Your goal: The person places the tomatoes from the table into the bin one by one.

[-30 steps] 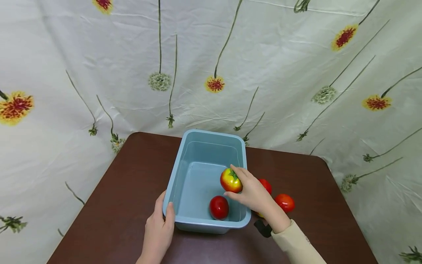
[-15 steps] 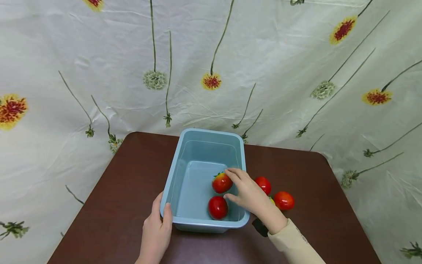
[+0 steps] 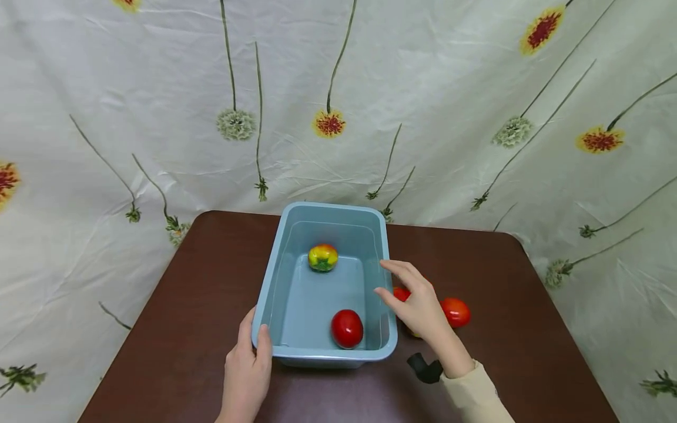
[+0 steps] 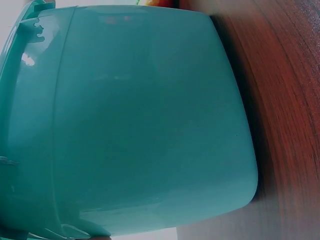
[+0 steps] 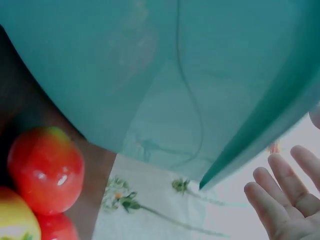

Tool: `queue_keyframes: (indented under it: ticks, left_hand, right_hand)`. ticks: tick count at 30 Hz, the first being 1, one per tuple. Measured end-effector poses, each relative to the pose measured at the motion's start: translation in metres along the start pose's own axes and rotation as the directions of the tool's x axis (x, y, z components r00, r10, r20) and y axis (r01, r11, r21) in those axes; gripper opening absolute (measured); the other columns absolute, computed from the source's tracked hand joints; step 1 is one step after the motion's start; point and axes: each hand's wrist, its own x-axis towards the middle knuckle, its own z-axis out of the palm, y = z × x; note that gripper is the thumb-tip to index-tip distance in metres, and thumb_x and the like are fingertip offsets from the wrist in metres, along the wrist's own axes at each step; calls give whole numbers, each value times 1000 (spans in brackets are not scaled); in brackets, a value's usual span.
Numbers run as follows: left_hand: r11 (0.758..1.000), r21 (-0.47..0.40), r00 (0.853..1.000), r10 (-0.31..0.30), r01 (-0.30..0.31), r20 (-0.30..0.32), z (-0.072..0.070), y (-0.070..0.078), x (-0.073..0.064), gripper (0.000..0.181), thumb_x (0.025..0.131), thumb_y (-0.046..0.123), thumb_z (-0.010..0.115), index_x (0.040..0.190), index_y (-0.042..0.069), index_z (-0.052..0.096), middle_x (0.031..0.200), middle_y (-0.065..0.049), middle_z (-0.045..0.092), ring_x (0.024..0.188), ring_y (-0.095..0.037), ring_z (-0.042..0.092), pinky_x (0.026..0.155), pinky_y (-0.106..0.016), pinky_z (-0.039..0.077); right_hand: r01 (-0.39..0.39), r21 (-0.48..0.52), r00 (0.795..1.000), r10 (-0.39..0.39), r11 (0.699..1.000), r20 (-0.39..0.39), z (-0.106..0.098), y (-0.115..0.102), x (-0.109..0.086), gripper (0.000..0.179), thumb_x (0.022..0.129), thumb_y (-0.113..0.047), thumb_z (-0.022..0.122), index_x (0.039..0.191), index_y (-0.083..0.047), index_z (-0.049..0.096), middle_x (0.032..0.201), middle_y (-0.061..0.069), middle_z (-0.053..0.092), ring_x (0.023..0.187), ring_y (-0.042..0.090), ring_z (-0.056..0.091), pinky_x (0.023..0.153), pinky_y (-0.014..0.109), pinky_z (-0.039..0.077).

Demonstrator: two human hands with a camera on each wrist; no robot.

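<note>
A blue plastic bin (image 3: 328, 353) stands on the table, and my left hand (image 3: 245, 373) grips its near left corner with the thumb over the rim. Inside lies a yellow-and-red tomato-like fruit (image 3: 322, 257) with green leaves, toward the far end. Close to the near wall, a smooth dark red fruit (image 3: 347, 329) rests on the bin floor. My right hand (image 3: 418, 299) hovers by the right rim, fingers spread and holding nothing. In the left wrist view the bin's outer wall (image 4: 145, 120) fills most of the picture.
Right of the bin lie a red fruit (image 3: 455, 312) and others partly covered by my right hand. The right wrist view shows a red fruit (image 5: 47, 170) beside a yellow fruit (image 5: 15, 217). A flowered cloth (image 3: 296, 164) hangs behind the brown table (image 3: 174, 329).
My right hand has let go of the yellow-and-red fruit and drawn back right to the rim. The fruit has rolled to the bin's far end. My left hand keeps its grip.
</note>
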Motion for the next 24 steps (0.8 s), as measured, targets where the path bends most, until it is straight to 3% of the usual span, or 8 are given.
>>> queue_keyframes:
  ticks: [6, 12, 14, 16, 20, 24]
  left_hand:
    - [1000, 9, 1000, -13, 13, -15, 1, 0, 1, 44, 106, 31, 38, 147, 18, 39, 128, -22, 63, 107, -42, 64, 87, -60, 47]
    - [1000, 11, 1000, -23, 23, 1, 1, 0, 1, 45, 106, 32, 38, 148, 18, 38, 129, -23, 62, 110, -42, 62, 89, -61, 46]
    - [999, 12, 1000, -30, 29, 9, 2, 0, 1, 45, 106, 32, 38, 149, 18, 37, 130, -23, 61, 111, -42, 62, 90, -61, 46]
    - [999, 11, 999, -32, 31, 14, 3, 0, 1, 46, 106, 32, 38, 149, 17, 37, 131, -23, 60, 111, -42, 62, 90, -61, 46]
    - [999, 11, 999, -52, 51, 17, 3, 2, 1, 46, 106, 33, 37, 148, 17, 37, 131, -23, 60, 111, -42, 62, 91, -61, 46]
    - [999, 6, 999, -51, 50, 12, 4, 2, 1, 45, 106, 34, 35, 148, 18, 37, 130, -23, 61, 110, -42, 62, 90, -61, 46]
  right_hand:
    - [-163, 173, 980, 179, 971, -85, -13, 18, -12, 39, 89, -9, 72, 127, -8, 64, 126, 9, 63, 118, 28, 62, 97, 40, 49]
    - [-302, 116, 934, 318, 946, -164, -30, 47, -28, 33, 95, -15, 67, 126, -7, 64, 126, 10, 64, 117, 29, 63, 92, 12, 46]
    - [-358, 84, 910, 368, 930, -193, -36, 58, -35, 33, 95, -17, 66, 126, -6, 64, 126, 10, 64, 117, 30, 63, 91, 9, 45]
    - [-422, 42, 880, 420, 906, -221, -41, 68, -41, 33, 96, -18, 66, 127, -6, 64, 127, 11, 63, 119, 31, 62, 93, 17, 48]
    - [-518, -19, 829, 497, 855, -256, -48, 87, -52, 37, 96, -22, 64, 129, -4, 62, 130, 16, 60, 123, 36, 56, 102, 48, 46]
    - [-560, -30, 806, 536, 828, -252, -51, 100, -60, 40, 97, -23, 63, 130, -1, 60, 131, 20, 58, 124, 40, 53, 101, 57, 44]
